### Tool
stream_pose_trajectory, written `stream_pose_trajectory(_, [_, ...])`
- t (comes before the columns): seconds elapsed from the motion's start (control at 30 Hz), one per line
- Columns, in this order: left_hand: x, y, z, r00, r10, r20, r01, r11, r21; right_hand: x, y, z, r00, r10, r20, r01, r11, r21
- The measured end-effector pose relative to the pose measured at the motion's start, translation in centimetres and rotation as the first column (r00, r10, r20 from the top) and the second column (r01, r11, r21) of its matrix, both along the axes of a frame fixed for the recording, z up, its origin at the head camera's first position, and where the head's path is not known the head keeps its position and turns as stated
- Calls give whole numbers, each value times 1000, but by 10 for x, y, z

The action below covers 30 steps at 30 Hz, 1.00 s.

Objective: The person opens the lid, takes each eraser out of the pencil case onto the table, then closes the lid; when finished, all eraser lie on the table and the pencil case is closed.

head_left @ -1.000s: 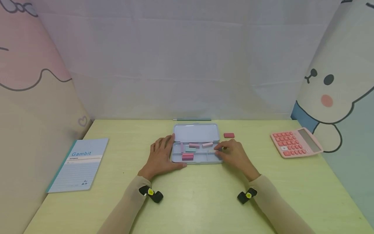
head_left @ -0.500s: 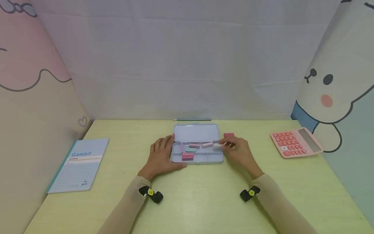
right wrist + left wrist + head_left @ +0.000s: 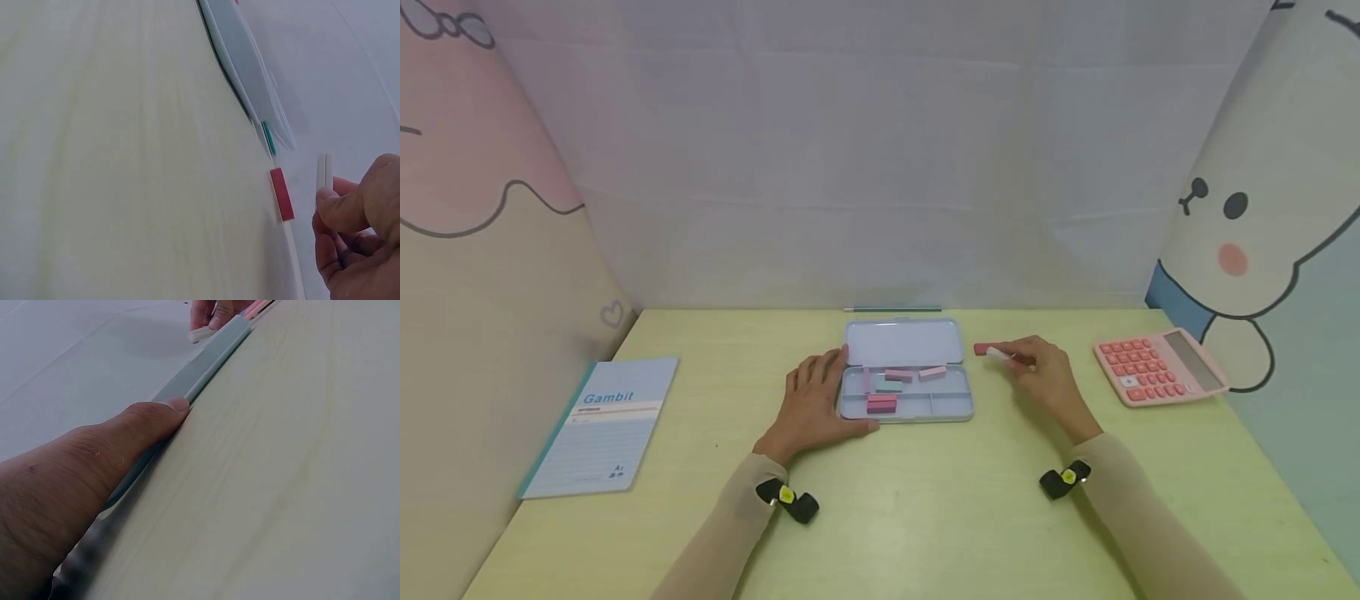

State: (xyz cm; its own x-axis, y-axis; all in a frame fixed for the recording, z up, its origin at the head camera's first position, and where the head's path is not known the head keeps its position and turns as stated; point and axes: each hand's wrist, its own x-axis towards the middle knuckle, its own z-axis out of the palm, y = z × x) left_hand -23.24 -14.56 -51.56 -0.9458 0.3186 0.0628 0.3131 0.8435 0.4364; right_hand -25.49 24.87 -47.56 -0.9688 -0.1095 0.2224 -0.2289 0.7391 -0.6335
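In the head view my right hand (image 3: 1048,375) is off the right side of the open pale blue case (image 3: 951,407), pinching a small white block (image 3: 997,354) between thumb and fingertips. The right wrist view shows this white block (image 3: 324,172) as slim, with a seam along its length. Close to these fingers lies a red block (image 3: 985,348) on the table. My left hand (image 3: 812,400) rests at the case's left side, fingers spread, its thumb (image 3: 169,409) against the front edge. Inside the case are several pink blocks (image 3: 882,404) and a mint green one (image 3: 889,387).
The case lid (image 3: 904,342) is folded back behind its divided tray. A dark green pencil (image 3: 892,309) lies along the table's back edge. To the left is a notebook (image 3: 602,425); to the right, a pink calculator (image 3: 1160,367). A white curtain (image 3: 880,167) hangs behind the table.
My right hand has lifted the white block out of the case's right end and carried it right and back, over near the red block. The left hand has stayed in place.
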Motion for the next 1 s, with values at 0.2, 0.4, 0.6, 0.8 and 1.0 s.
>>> stream_pose_trajectory(0.2, [-1,3,0,1000,-4,-4,4,1000,-1,-11,25,-2,996,-23,84,18,998,55])
stream_pose_trajectory(0.4, [-2,2,-2,1000,-8,-13,8,1000,-13,-17,41,-5,994,-11,105,4,998,66])
stream_pose_trajectory(0.6, [0,0,-1,1000,-1,-12,1,1000,-13,-23,44,-4,984,-9,176,-3,998,64])
stream_pose_trajectory(0.8, [0,0,-1,1000,1,-11,-1,1000,-14,-30,44,-4,989,18,149,-34,994,103])
stream_pose_trajectory(1.0, [0,0,1,1000,0,-5,0,1000,-6,-33,44,-6,992,31,120,-45,993,114])
